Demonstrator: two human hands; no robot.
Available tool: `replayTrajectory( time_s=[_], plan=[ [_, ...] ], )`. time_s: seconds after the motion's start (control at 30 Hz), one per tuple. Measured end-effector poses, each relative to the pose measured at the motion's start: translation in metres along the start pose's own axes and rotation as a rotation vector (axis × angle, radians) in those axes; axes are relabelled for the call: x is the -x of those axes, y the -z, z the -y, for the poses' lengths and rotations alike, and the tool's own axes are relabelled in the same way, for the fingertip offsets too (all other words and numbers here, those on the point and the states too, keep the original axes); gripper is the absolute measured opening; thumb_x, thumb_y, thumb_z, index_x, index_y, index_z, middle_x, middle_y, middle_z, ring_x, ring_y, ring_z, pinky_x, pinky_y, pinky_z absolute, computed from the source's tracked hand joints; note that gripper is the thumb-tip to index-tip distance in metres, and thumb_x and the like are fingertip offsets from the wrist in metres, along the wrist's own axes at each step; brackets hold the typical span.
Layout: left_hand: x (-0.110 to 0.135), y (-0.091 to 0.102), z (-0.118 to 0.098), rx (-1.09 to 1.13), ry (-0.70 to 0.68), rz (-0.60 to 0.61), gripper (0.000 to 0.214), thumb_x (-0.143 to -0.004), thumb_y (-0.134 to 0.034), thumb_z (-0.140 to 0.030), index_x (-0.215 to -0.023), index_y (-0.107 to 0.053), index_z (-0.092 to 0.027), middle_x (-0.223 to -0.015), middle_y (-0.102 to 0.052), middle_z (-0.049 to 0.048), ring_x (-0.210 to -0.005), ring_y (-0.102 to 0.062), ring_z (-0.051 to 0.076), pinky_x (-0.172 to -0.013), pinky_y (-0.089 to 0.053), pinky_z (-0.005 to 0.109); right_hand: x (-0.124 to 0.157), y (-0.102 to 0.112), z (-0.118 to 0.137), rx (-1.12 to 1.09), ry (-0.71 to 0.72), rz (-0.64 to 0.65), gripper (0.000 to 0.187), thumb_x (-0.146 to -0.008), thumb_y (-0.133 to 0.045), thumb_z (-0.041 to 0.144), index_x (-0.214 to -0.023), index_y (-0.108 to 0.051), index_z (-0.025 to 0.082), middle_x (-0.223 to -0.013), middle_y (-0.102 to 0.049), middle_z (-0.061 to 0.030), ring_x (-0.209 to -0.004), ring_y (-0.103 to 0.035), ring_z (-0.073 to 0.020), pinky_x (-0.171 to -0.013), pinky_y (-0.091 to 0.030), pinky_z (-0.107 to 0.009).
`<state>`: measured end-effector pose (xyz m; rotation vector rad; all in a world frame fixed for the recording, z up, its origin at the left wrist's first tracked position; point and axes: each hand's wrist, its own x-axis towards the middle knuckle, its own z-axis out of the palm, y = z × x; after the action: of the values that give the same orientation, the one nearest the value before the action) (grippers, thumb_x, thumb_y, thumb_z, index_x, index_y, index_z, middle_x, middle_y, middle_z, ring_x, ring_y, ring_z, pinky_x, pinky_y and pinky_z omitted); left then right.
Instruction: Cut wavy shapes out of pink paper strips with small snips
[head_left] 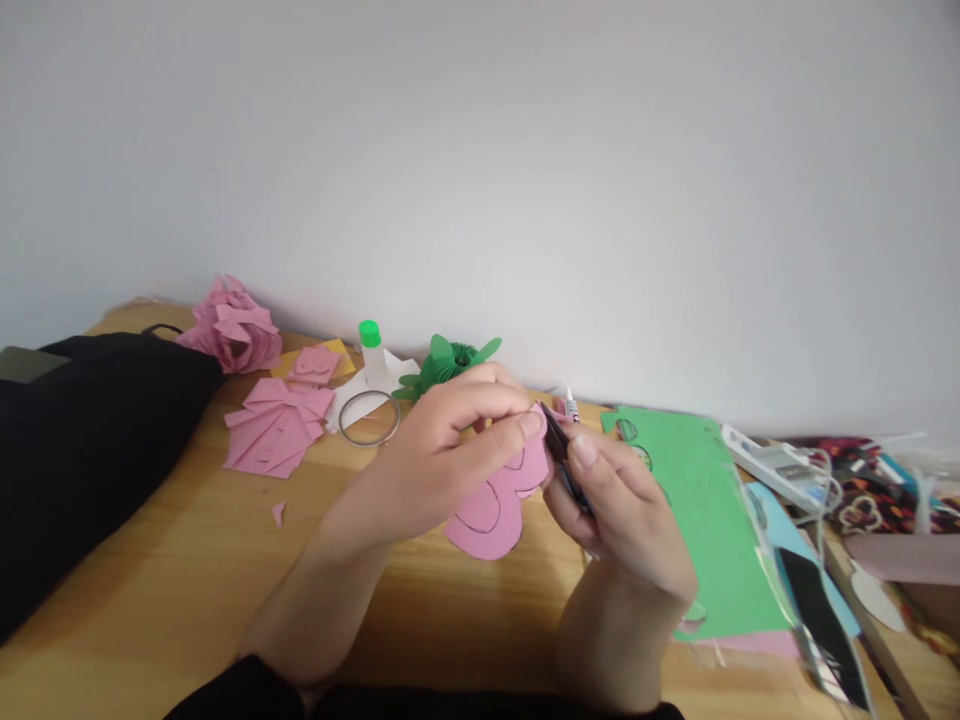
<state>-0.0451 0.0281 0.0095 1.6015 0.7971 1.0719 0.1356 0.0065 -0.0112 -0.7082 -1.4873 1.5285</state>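
Observation:
My left hand (457, 440) pinches the upper edge of a pink paper cutout (491, 525) between thumb and fingers. The cutout has rounded lobes with dark drawn outlines, and its lower part hangs below the hand. In my right hand (611, 500) is a slim dark tool that looks like small scissors (556, 440), tipped up against the paper's right edge. My fingers hide most of its handle. A small pink paper scrap (278, 514) lies on the wooden table (450, 630), left of my left forearm.
Folded pink paper (281, 430) and a pink paper bundle (232, 325) lie left. Behind my hands are a glue stick (370, 350), a metallic ring (342, 418) and a green paper form (439, 370). Green sheets (712, 530) and a white power strip (780, 470) are right; black fabric (97, 430) covers the left.

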Motion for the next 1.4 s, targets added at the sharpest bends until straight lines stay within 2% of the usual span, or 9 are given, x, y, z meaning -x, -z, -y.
replayTrajectory(
  time_s=[0.7,0.87,1.07,1.4],
  plan=[
    [0.0008,0.0022,-0.0024,-0.032,-0.025,0.012,0.034,-0.093,-0.05,-0.016,-0.062,-0.063,-0.017,-0.076,-0.054,-0.0017,-0.082,-0.055,0.01,-0.074,-0.043,0.021,-0.0016,0.0019,0.0043,0.01,-0.023,0.025,0.033,-0.105,-0.043,0.036,-0.081,-0.058,0.019,-0.047,-0.03,0.011,-0.037,-0.018,-0.0055,-0.037,-0.018,-0.021],
    [0.0008,0.0033,-0.0041,-0.016,-0.025,0.023,0.032,-0.09,-0.05,-0.014,-0.059,-0.059,-0.016,-0.074,-0.051,-0.0022,-0.075,-0.053,0.009,-0.07,-0.042,0.021,0.0,0.0046,0.0047,0.028,-0.038,0.054,0.033,-0.105,-0.044,0.036,-0.082,-0.06,0.018,-0.047,-0.03,0.0107,-0.038,-0.019,-0.0049,-0.037,-0.018,-0.02],
    [-0.0011,0.0046,-0.0015,-0.009,-0.052,0.039,0.033,-0.09,-0.049,-0.013,-0.058,-0.054,-0.017,-0.074,-0.052,-0.0025,-0.077,-0.053,0.01,-0.071,-0.042,0.022,0.0023,0.0041,0.0056,0.016,-0.035,0.05,0.032,-0.105,-0.044,0.035,-0.084,-0.061,0.018,-0.049,-0.029,0.0105,-0.039,-0.02,-0.0051,-0.039,-0.019,-0.02],
    [0.0012,0.0058,-0.0024,-0.048,-0.025,0.083,0.032,-0.091,-0.048,-0.015,-0.061,-0.059,-0.017,-0.079,-0.052,-0.0025,-0.079,-0.054,0.009,-0.073,-0.043,0.023,-0.0009,0.0025,0.0046,0.021,-0.036,0.042,0.032,-0.105,-0.045,0.036,-0.082,-0.059,0.018,-0.048,-0.03,0.0108,-0.039,-0.019,-0.0052,-0.039,-0.019,-0.021]
  ],
)
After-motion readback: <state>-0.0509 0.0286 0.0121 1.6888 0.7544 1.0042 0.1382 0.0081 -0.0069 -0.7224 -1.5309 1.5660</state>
